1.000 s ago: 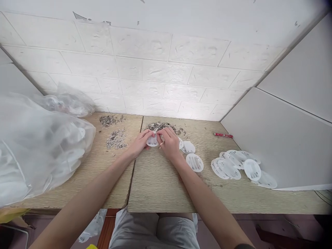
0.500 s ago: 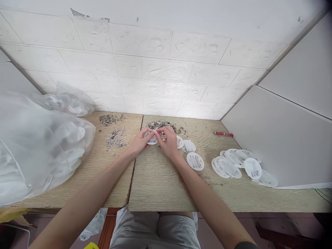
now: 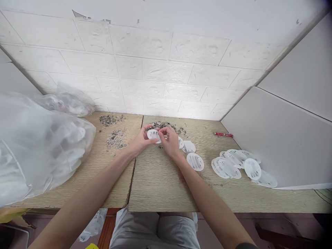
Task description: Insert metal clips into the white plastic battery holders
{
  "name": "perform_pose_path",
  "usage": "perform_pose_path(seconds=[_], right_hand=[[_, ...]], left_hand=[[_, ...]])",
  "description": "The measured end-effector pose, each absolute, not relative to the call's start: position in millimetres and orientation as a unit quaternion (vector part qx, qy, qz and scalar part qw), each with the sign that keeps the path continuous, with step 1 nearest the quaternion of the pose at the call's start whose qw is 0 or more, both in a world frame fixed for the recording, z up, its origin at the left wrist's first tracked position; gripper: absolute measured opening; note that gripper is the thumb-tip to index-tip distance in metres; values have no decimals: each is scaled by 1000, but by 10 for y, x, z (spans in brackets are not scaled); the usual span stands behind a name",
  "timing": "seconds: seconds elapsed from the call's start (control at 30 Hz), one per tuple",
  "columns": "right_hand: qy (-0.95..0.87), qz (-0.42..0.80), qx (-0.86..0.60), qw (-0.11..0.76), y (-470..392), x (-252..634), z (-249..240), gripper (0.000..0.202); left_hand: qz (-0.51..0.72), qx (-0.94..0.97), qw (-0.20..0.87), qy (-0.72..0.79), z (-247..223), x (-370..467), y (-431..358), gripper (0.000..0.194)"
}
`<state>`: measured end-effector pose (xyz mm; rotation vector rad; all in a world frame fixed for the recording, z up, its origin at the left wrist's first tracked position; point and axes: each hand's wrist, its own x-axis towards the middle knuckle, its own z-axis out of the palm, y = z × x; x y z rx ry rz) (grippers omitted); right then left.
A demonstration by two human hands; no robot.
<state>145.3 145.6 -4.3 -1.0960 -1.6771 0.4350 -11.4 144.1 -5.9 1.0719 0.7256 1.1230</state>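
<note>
My left hand (image 3: 141, 141) grips a white oval plastic battery case (image 3: 153, 136) with slotted compartments, thumb along its near edge and fingers behind. Its slotted face is turned up toward me. At the case's right edge, the thumb and forefinger of my right hand (image 3: 169, 141) are pinched together. Small shiny metal pieces (image 3: 166, 137) show within its curled fingers. Just behind both hands lies a heap of small metal contacts (image 3: 163, 125). Beside my right wrist are several more white cases, one of them a slotted case (image 3: 195, 162) lying face up.
Two piles of small metal parts, a darker pile (image 3: 108, 120) and a paler pile (image 3: 116, 139), lie on the left. A large plastic bag (image 3: 46, 148) fills the far left. Overlapping white cases (image 3: 228, 166) and a red tool (image 3: 223, 134) are on the right. A brick-patterned wall stands behind.
The case has shifted slightly right and tilted so its face shows more. My left thumb has moved to its near edge, and my right fingertips have slid from its top to its right side.
</note>
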Motion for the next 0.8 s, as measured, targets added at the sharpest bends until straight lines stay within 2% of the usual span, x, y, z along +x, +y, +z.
perform_pose_path(seconds=[0.23, 0.5, 0.8], right_hand=[[-701, 174, -477, 501, 1475, 1477, -71, 11], [-688, 186, -481, 510, 1438, 1434, -57, 13], [-630, 270, -505, 524, 1416, 1456, 35, 16]], left_hand=[[491, 462, 677, 296, 39, -113, 1417, 49], [455, 512, 645, 338, -13, -135, 1416, 56], [486, 467, 666, 321, -23, -112, 1473, 35]])
